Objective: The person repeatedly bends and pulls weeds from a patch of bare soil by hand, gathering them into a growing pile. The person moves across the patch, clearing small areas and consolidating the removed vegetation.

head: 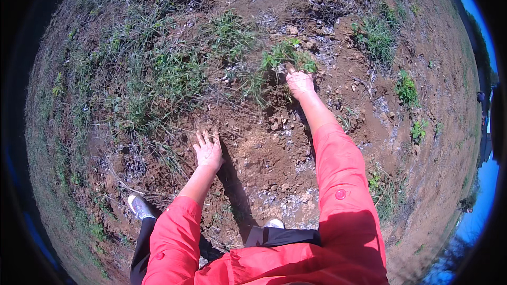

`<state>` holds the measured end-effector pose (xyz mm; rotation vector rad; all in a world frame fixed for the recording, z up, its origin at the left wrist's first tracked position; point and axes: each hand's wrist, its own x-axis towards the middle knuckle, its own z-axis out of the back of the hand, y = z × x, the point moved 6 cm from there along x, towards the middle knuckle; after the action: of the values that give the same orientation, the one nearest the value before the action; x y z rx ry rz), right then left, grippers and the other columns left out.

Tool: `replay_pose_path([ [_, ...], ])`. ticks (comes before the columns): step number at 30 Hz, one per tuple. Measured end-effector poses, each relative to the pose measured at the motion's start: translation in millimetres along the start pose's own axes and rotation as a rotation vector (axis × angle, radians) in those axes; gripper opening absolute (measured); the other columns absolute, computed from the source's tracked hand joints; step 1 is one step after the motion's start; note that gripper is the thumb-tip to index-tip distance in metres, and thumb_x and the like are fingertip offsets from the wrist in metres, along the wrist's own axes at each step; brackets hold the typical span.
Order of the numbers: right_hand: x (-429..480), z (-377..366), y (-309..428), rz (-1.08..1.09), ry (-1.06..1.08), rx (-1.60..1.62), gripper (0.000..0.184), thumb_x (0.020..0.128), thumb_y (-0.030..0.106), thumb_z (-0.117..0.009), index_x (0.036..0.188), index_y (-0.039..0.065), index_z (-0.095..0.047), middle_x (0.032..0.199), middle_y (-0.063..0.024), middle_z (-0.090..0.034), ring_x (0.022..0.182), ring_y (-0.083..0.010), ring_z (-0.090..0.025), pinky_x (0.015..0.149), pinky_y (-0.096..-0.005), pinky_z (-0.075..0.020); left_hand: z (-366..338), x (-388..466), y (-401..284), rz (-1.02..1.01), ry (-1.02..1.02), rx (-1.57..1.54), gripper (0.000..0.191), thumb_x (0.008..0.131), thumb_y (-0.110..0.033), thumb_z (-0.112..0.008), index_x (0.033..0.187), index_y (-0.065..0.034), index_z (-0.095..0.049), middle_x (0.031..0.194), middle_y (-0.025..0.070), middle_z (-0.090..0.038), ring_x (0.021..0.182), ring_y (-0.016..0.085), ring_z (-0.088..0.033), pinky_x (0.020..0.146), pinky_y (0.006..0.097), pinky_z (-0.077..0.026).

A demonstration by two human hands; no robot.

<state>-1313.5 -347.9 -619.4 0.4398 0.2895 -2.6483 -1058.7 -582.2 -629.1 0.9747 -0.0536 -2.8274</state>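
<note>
My left hand (208, 151) is over the bare reddish soil (257, 150), back up, with its fingers spread and nothing in it. Farther out and to the right, my right hand (300, 82) reaches to the base of a leafy green plant (283, 53). Its fingertips are hidden among the leaves and shadow, so whether they grip the stems does not show. Soil clings to the fingers of both hands. Thin grass blades stand just left of my right hand.
Dense grass and weeds (174, 75) cover the ground ahead and left. Another grass clump (376, 39) and a small leafy plant (406, 89) grow at the right. Clods and dry plant litter lie about. My shoes (139, 207) stand on the soil near my knees.
</note>
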Motion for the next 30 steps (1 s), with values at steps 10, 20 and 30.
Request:
replay_pose_path([
  [10,29.3,-15.8,-27.0,-0.279,-0.058,0.009,0.018,0.077,0.012,-0.051,0.085,0.007,-0.067,0.095,-0.013,-0.061,0.086,-0.0298,-0.061,0.069,-0.0366,-0.0514,8.8,1.7,3.4,-0.027,0.057,-0.157,0.07,0.08,-0.013,-0.049,0.141,-0.0115,-0.014,0.144,0.0207,-0.016,0.132,0.044,-0.01,0.098,0.0592,-0.021],
  [20,-19.6,-16.3,-8.2,-0.335,-0.077,0.267,0.015,0.074,0.013,-0.052,0.086,0.01,-0.06,0.083,-0.014,-0.064,0.079,-0.0319,-0.063,0.069,-0.0413,-0.0493,2.2,10.8,1.2,-0.02,0.024,-0.109,0.059,0.086,-0.012,-0.038,0.141,-0.0118,-0.017,0.144,0.0193,-0.017,0.13,0.046,-0.014,0.094,0.0603,-0.027],
  [30,-108.1,-1.4,4.9,-0.24,-0.273,0.427,0.039,0.066,-0.002,-0.049,0.104,0.006,-0.053,0.11,-0.0221,-0.05,0.089,-0.0392,-0.052,0.079,-0.0444,-0.0445,11.1,6.1,7.4,-0.018,0.066,-0.027,0.099,0.067,-0.034,-0.07,0.141,-0.0062,-0.01,0.141,0.0264,-0.017,0.13,0.045,-0.016,0.095,0.0497,-0.03],
])
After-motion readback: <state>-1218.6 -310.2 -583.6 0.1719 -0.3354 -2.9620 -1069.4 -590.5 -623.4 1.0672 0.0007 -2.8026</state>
